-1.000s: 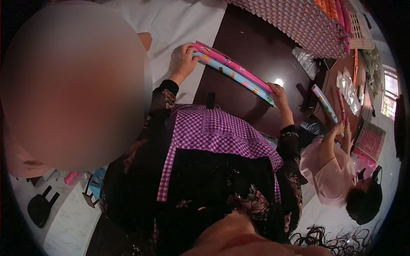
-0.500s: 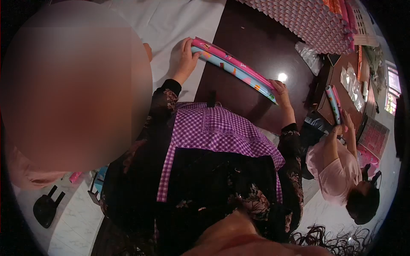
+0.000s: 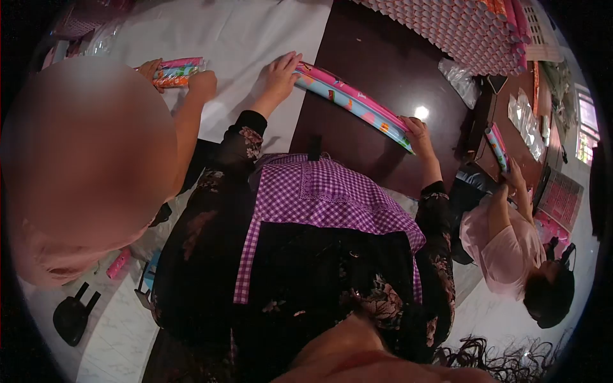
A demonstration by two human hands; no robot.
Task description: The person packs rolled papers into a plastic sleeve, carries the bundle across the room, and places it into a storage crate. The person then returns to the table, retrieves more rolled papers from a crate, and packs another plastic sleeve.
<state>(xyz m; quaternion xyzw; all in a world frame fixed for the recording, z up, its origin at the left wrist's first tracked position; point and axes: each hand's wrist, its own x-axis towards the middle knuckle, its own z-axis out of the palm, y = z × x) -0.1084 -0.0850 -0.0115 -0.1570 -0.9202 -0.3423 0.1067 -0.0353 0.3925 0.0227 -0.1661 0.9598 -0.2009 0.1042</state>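
Observation:
Two patterned wrapping paper rolls (image 3: 357, 105), one pink and one light blue, lie side by side at a slant over the dark tabletop. My right hand (image 3: 419, 135) is closed around their right end. At the other end, my left hand (image 3: 280, 78) has its fingers stretched out, with its palm side against the roll ends. The thumb side of that hand is partly hidden.
A dark table (image 3: 377, 48) bears a large stack of rolls (image 3: 460, 35) at its far side and a clear plastic bag (image 3: 461, 83). White cloth (image 3: 255, 32) lies to the left. Co-workers on both sides hold similar rolls (image 3: 179, 71).
My left hand has gone from gripping the roll ends to straightened fingers against them. The right hand stays put. The left co-worker's head has moved down, revealing their hands with wrapped rolls.

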